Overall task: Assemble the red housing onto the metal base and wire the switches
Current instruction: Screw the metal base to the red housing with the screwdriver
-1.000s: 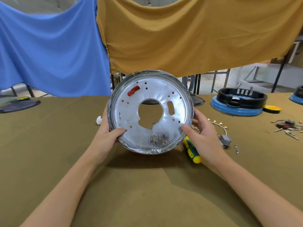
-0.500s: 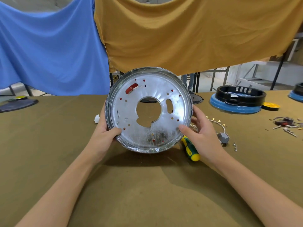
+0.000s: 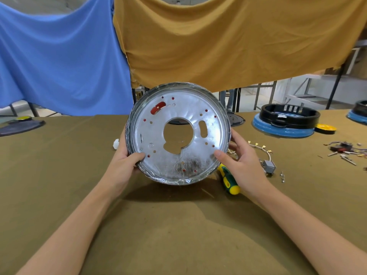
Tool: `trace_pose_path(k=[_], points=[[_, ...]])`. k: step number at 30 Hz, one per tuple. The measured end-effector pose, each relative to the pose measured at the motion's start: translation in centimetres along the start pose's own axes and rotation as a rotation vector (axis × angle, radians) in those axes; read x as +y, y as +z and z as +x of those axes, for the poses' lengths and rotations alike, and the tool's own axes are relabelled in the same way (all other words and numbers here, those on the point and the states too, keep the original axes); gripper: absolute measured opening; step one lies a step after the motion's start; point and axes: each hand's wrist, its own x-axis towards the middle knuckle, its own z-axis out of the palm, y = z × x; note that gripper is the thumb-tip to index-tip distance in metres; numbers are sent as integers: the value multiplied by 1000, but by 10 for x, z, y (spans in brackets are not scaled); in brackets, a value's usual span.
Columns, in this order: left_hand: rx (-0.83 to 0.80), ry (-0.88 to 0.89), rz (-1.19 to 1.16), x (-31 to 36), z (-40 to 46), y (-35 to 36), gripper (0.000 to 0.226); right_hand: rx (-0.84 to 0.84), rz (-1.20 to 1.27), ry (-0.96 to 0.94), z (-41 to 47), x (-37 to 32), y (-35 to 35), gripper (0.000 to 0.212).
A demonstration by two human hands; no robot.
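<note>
A round silver metal base (image 3: 210,155) with a large centre hole is held tilted up toward me, above the table's middle. Red shows through its small holes and a curved slot (image 3: 157,107) at the upper left, so the red housing sits behind it, mostly hidden. My left hand (image 3: 124,161) grips the base's lower left rim, thumb on its face. My right hand (image 3: 241,163) holds the lower right rim, thumb on the face. A grey switch with white wires (image 3: 268,165) lies on the table just right of my right hand.
A green and yellow screwdriver (image 3: 229,180) lies under my right hand. A black ring on a blue disc (image 3: 286,124) stands at the back right, loose wires and terminals (image 3: 343,150) at the far right, a dark flat disc (image 3: 19,127) at the far left, small screws (image 3: 282,176) near the switch.
The base has tipped and turned a little in my hands, with the red slot shifting slightly. Both hands keep their hold on the rim.
</note>
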Motion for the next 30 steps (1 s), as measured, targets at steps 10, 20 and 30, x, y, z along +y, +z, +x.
trace_pose_path(k=[10, 20, 30], points=[[-9, -28, 44, 5, -4, -2, 91, 10, -40, 27, 0, 3, 0, 68], [63, -22, -8, 12, -6, 1, 91, 68, 190, 146, 7, 1, -1, 47], [-222, 4, 610, 15, -25, 19, 70, 80, 193, 343, 8, 6, 3, 45]])
